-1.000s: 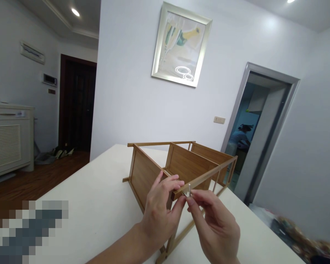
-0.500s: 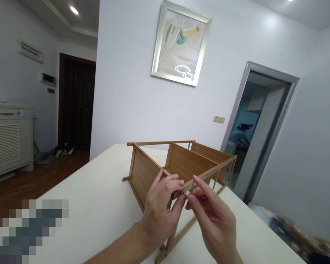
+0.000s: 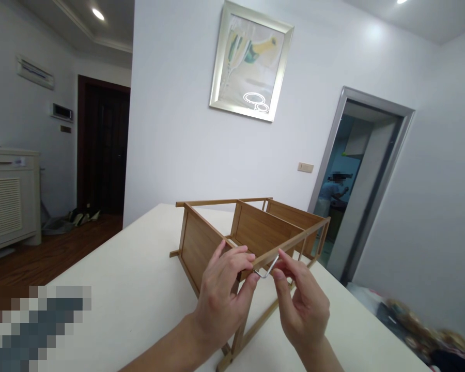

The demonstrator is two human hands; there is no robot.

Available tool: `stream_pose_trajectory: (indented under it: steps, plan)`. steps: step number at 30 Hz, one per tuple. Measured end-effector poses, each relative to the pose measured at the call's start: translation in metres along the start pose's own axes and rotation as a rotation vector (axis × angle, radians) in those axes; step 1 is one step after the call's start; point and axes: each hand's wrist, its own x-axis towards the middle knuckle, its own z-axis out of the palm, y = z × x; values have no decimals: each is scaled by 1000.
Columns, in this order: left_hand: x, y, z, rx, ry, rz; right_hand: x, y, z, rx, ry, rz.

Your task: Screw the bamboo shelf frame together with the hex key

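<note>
A bamboo shelf rack [image 3: 256,232] lies on its side on the white table [image 3: 139,289]. My left hand [image 3: 225,294] grips the near end of its upper rail, fingers curled over the wood and thumb beneath. My right hand [image 3: 302,305] pinches a small metal hex key [image 3: 268,268], whose short end sits at the rail's near end beside my left thumb. The joint itself is hidden by my fingers.
A framed picture [image 3: 250,62] hangs on the wall behind. An open doorway [image 3: 349,181] at the right shows another person standing in the far room. A white cabinet [image 3: 8,196] and a dark door [image 3: 101,144] stand at the left. Dark clutter [image 3: 430,336] lies low right.
The hex key's long arm has swung from upright to slanting right, and my right hand's fingers have shifted with it. My left hand has stayed on the rail.
</note>
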Motion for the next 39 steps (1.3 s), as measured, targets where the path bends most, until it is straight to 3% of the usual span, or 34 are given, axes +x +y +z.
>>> stream_pose_trajectory:
  steps: [6,19,34,39]
  plan:
    - [0,0,0,0,4,3,0,5,2,-126,82,-93]
    - [-1,-1,2,6,17,7,-7,11,5,-145,79,-141]
    - [-1,-1,2,-12,7,16,-24,8,15,-110,-119,-293]
    - [-9,-4,0,-34,-15,19,-25,3,16,-16,-140,-237]
